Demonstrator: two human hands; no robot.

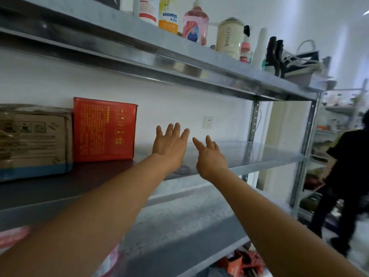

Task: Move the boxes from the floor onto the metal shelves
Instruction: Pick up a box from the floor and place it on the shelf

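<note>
A red box (104, 129) stands upright on the middle metal shelf (259, 154), against the white wall. A brown cardboard box (34, 142) sits to its left, touching it. My left hand (169, 145) reaches out over the shelf just right of the red box, fingers straight and spread, holding nothing. My right hand (209, 156) is beside it, also stretched forward with open fingers and nothing in it. Neither hand touches a box.
The top shelf (179, 54) carries several bottles (195, 25), dark boots and a basket. A lower shelf (199, 226) lies under my arms, with red packaging below it. A person in dark clothes (343, 176) stands at the right by more racks. A wall socket (208, 122) is behind the shelf.
</note>
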